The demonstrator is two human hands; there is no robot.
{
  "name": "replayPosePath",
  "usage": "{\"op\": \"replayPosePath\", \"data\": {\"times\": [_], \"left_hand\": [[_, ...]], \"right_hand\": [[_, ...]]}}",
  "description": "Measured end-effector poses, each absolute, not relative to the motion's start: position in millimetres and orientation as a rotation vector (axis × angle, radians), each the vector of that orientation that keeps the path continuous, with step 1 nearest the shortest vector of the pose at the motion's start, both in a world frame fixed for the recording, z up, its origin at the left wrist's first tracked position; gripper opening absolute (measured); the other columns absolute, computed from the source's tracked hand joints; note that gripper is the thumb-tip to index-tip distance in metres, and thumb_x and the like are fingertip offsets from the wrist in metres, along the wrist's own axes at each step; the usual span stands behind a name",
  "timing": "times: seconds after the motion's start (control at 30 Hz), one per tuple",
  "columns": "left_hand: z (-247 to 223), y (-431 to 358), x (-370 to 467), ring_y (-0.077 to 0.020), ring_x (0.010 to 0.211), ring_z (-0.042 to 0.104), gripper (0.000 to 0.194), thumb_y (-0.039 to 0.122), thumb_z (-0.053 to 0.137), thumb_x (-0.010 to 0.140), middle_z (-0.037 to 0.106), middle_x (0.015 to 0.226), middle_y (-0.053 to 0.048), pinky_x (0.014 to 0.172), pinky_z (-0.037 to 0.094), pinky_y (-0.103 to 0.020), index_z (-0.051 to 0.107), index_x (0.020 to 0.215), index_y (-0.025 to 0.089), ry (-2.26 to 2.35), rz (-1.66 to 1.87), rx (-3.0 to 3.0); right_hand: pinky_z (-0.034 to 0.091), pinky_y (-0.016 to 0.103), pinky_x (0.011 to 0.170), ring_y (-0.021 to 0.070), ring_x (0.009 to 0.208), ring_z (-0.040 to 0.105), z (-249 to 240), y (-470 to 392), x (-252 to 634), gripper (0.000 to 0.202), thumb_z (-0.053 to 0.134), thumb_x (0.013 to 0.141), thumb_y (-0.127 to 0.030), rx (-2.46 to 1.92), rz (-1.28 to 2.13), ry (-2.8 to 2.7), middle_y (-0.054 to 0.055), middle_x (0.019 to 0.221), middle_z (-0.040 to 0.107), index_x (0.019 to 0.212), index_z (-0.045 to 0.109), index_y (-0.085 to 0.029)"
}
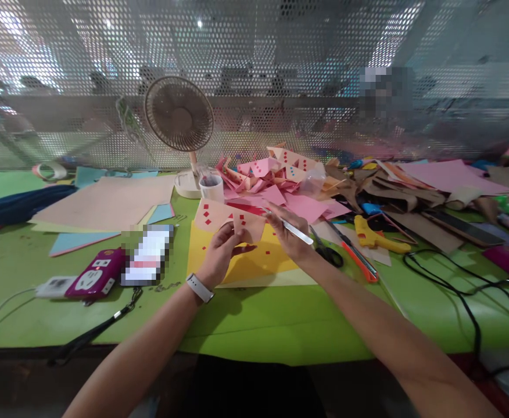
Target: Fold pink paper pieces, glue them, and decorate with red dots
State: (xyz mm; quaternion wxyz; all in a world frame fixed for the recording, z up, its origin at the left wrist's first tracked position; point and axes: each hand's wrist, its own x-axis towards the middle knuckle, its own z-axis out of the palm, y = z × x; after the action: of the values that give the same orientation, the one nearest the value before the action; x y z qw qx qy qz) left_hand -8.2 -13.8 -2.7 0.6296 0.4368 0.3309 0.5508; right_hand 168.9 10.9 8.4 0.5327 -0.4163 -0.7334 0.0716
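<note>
My left hand, with a white watch band at its wrist, pinches a folded pale peach paper piece dotted with red diamonds. The paper is held above a yellow sheet, which carries a few small red squares. Close to the paper's right end, my right hand is closed round slim silver tweezers. Their broad end points down and right; the tip is too small to make out. Just right of that hand lie black-handled scissors and an orange cutter knife.
Behind my hands are a white cup, a fan and a heap of folded pink and peach papers. A phone and magenta power bank lie left. A yellow glue gun and black cables are right.
</note>
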Motion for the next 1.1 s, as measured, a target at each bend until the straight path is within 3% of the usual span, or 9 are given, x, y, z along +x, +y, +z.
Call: {"op": "replayPosePath", "data": {"times": [0.2, 0.43, 0.77, 1.1], "left_hand": [[-1.3, -15.1, -8.1, -0.0166, 0.083, 0.063, 0.03, 0.034, 0.076, 0.072, 0.065, 0.093, -0.004, 0.073, 0.06, -0.033, 0.067, 0.097, 0.018, 0.741, 1.202, 1.02], [-4.5, -14.3, -9.0, -0.0189, 0.087, 0.064, 0.032, 0.04, 0.076, 0.073, 0.067, 0.101, -0.005, 0.072, 0.059, -0.032, 0.069, 0.096, 0.019, 0.742, 1.205, 1.032], [-6.8, -12.1, -8.5, -0.0125, 0.076, 0.06, 0.034, 0.047, 0.078, 0.071, 0.066, 0.086, -0.002, 0.066, 0.054, -0.023, 0.07, 0.088, 0.018, 0.799, 1.234, 1.06], [-5.2, -13.4, -7.6, -0.0133, 0.078, 0.06, 0.034, 0.048, 0.077, 0.072, 0.066, 0.088, -0.002, 0.067, 0.053, -0.022, 0.071, 0.089, 0.018, 0.8, 1.262, 1.037]], "right_hand": [[0.05, 0.04, 0.092, 0.0191, 0.085, 0.069, 4.7, 15.7, 167.0, 0.026, 0.062, 0.089, -0.046, -0.935, 0.205, -1.81, 0.002, 0.092, 0.076, 0.104, 0.074, -0.027], [0.051, 0.032, 0.08, 0.0173, 0.085, 0.065, 8.0, 12.5, 163.0, 0.024, 0.062, 0.089, -0.045, -0.937, 0.341, -1.76, 0.003, 0.089, 0.072, 0.095, 0.075, -0.025], [0.05, 0.03, 0.081, 0.0173, 0.086, 0.065, 3.2, 12.8, 161.5, 0.019, 0.062, 0.09, -0.04, -0.896, 0.319, -1.759, 0.002, 0.09, 0.072, 0.095, 0.075, -0.027], [0.051, 0.03, 0.079, 0.0169, 0.084, 0.065, 1.4, 12.2, 161.4, 0.022, 0.062, 0.089, -0.042, -0.896, 0.335, -1.75, 0.003, 0.09, 0.072, 0.097, 0.075, -0.026]]}}
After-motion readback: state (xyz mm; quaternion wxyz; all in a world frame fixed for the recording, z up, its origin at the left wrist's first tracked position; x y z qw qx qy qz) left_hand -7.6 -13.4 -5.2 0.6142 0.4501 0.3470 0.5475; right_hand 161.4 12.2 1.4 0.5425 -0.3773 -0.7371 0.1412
